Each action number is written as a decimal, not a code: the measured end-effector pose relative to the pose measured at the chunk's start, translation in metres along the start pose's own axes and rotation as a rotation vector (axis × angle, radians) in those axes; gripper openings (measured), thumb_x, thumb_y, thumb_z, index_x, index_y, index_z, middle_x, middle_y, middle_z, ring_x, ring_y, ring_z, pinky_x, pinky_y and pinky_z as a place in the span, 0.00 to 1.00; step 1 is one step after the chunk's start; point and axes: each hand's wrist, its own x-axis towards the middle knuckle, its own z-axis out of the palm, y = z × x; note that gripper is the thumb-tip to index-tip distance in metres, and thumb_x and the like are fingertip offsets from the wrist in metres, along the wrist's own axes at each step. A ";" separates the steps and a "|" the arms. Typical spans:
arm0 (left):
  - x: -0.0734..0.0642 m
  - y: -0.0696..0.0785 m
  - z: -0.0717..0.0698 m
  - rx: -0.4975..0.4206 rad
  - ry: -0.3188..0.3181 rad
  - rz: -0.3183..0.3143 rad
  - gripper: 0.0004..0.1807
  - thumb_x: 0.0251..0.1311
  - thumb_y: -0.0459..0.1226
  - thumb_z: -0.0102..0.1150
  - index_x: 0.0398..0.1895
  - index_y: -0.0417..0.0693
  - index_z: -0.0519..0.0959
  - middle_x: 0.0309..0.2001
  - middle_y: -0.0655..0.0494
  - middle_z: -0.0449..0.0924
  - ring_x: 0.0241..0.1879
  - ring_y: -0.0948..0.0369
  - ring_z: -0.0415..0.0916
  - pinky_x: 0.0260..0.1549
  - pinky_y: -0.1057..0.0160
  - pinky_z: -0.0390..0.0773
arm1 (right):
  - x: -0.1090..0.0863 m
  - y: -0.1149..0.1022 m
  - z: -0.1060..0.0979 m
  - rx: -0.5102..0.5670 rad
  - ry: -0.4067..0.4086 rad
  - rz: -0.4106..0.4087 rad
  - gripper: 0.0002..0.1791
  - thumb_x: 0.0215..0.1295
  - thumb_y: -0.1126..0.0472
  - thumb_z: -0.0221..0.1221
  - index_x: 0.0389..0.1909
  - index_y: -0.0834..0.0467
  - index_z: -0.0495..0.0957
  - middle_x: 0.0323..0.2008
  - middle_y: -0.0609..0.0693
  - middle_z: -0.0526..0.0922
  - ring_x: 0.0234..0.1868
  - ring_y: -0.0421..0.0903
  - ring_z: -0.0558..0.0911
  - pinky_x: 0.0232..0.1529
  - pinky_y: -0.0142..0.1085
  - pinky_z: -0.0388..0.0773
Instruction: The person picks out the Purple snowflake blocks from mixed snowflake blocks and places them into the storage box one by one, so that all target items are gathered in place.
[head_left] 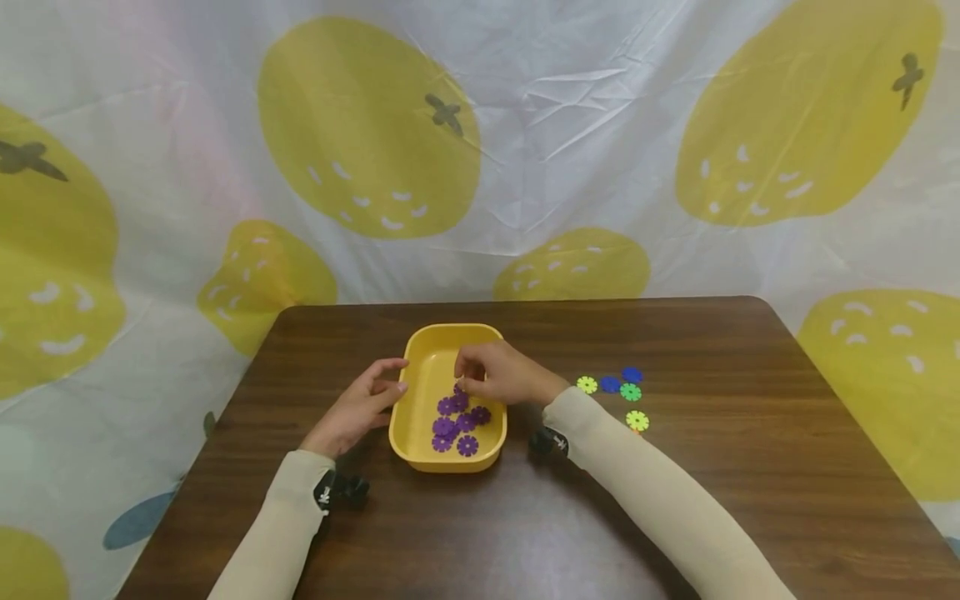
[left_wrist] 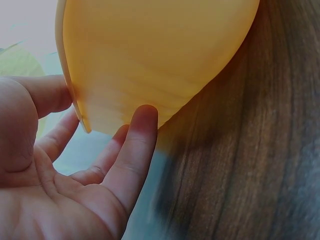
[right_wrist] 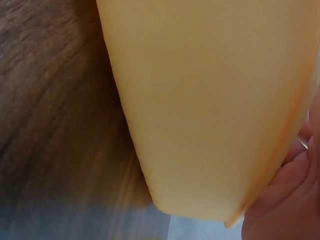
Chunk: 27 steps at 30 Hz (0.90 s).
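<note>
A yellow plastic tub stands on the table, with several purple notched plastic discs lying loose in its near part. My left hand is at the tub's left side, fingers fairly straight. In the left wrist view its fingertips touch the tub's rim and outer wall. Over the tub's right wall reaches my right hand, its thumb and fingers pinching a purple disc above the others. In the right wrist view the tub's outer wall hides the fingertips.
To the right on the brown table lie loose discs: yellow-green, blue, green and another yellow-green one partly covering an orange piece. A fruit-printed curtain hangs behind the table.
</note>
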 end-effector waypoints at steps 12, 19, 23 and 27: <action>0.001 -0.002 -0.002 -0.022 -0.021 0.023 0.29 0.80 0.45 0.57 0.79 0.58 0.63 0.66 0.36 0.74 0.62 0.47 0.80 0.58 0.47 0.86 | -0.004 -0.006 -0.005 -0.018 0.024 0.001 0.02 0.73 0.59 0.65 0.39 0.52 0.82 0.32 0.42 0.85 0.32 0.37 0.80 0.36 0.31 0.82; 0.001 -0.001 -0.003 -0.017 -0.023 0.020 0.29 0.79 0.45 0.57 0.78 0.58 0.64 0.66 0.36 0.75 0.62 0.48 0.80 0.58 0.48 0.86 | -0.010 -0.010 -0.014 -0.013 0.072 -0.020 0.03 0.74 0.56 0.65 0.40 0.51 0.82 0.32 0.41 0.85 0.32 0.37 0.81 0.37 0.31 0.83; 0.002 -0.001 -0.003 -0.007 -0.012 0.005 0.28 0.79 0.46 0.57 0.78 0.61 0.64 0.66 0.39 0.75 0.62 0.49 0.80 0.59 0.49 0.86 | -0.016 -0.015 -0.021 -0.016 0.108 -0.026 0.02 0.74 0.56 0.65 0.40 0.49 0.82 0.30 0.40 0.85 0.32 0.36 0.81 0.35 0.32 0.82; 0.003 -0.001 -0.002 -0.013 -0.013 0.004 0.27 0.79 0.46 0.57 0.77 0.62 0.65 0.66 0.39 0.75 0.62 0.49 0.80 0.59 0.48 0.86 | -0.026 -0.022 -0.030 -0.007 0.134 -0.034 0.02 0.75 0.55 0.64 0.41 0.48 0.83 0.31 0.38 0.84 0.32 0.36 0.81 0.34 0.32 0.82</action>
